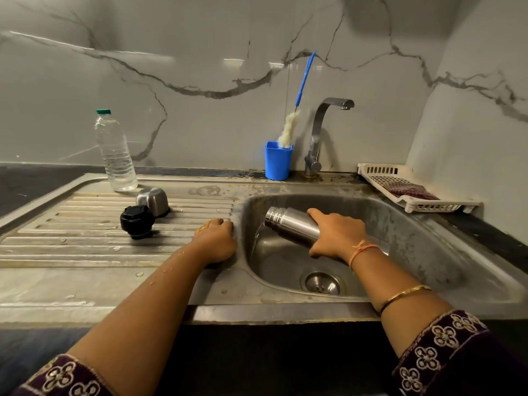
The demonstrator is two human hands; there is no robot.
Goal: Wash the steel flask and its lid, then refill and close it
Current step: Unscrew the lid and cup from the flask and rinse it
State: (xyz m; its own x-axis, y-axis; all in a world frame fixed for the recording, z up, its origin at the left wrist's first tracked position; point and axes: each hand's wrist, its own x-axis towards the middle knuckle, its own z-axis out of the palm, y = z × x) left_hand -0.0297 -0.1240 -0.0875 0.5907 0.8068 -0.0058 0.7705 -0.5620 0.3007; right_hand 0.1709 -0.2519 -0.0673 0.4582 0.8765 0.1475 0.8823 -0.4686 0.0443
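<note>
My right hand (338, 237) grips the steel flask (291, 225) over the sink basin (414, 241). The flask is tipped with its open mouth to the left, and water runs out of it into the basin. My left hand (217, 242) rests on the sink's left rim, fingers curled over the edge, holding nothing. On the ribbed drainboard (85, 224) to the left lie the black inner lid (136, 221) and, just behind it, the steel cup lid (153, 202) turned upside down.
A clear plastic water bottle (115, 152) with a green cap stands at the back of the drainboard. A blue cup (278, 161) holds a blue-handled bottle brush (294, 121) beside the tap (323, 130). A white rack (408, 187) with a scrubber sits at the right. The drain (322, 282) lies in the basin.
</note>
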